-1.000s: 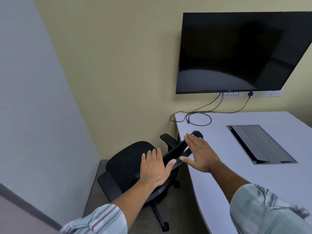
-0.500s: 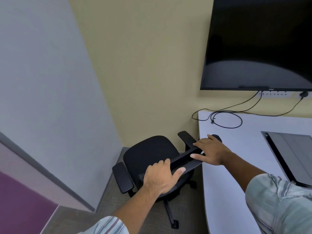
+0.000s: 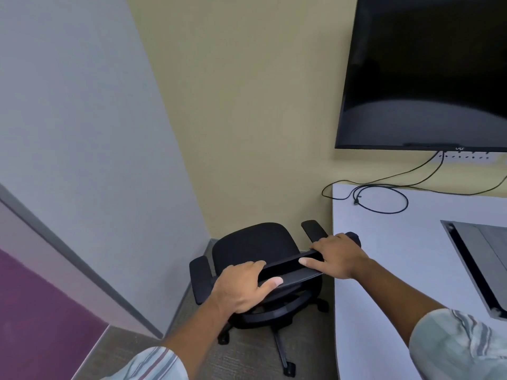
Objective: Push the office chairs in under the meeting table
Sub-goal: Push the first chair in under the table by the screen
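A black office chair stands in the corner, left of the white meeting table. Its seat faces the yellow wall and its backrest top runs towards me. My left hand grips the near end of the backrest's top edge, thumb below it. My right hand holds the far end of the same edge, close to the table's left edge. The chair's right armrest lies close to the table corner. The left armrest points at the grey wall. The wheeled base shows under the seat.
A grey partition wall closes in the left side, the yellow wall the far side. A black screen hangs above the table. A looped cable and a recessed cable box are on the tabletop. Grey carpet lies below.
My view has swung left and closer. Both hands have closed on the backrest's top edge, and the chair has turned so that its left armrest shows.
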A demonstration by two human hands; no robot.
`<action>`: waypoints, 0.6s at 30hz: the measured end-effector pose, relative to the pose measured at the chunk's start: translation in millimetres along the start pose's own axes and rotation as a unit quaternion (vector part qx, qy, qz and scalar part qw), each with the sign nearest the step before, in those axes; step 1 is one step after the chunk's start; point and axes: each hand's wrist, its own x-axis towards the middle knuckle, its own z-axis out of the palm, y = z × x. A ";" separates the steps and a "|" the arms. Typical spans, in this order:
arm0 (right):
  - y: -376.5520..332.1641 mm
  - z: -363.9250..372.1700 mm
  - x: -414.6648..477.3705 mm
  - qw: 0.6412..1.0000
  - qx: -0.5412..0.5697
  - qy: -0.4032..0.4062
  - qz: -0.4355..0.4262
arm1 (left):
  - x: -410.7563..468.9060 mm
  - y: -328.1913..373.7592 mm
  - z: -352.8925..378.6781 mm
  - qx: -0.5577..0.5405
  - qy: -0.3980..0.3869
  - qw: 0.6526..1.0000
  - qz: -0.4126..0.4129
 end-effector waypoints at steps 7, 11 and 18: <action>-50.3 9.2 -11.4 0.998 -0.006 0.010 0.059 | -10.0 -49.0 -2.0 0.011 -0.008 0.999 0.052; -89.4 16.4 -13.2 0.994 -0.019 0.016 0.103 | -17.8 -83.8 -6.1 0.016 -0.012 0.996 0.081; -155.3 19.5 -11.4 0.984 -0.020 0.019 0.175 | -28.0 -134.4 -8.6 0.064 0.055 0.996 0.034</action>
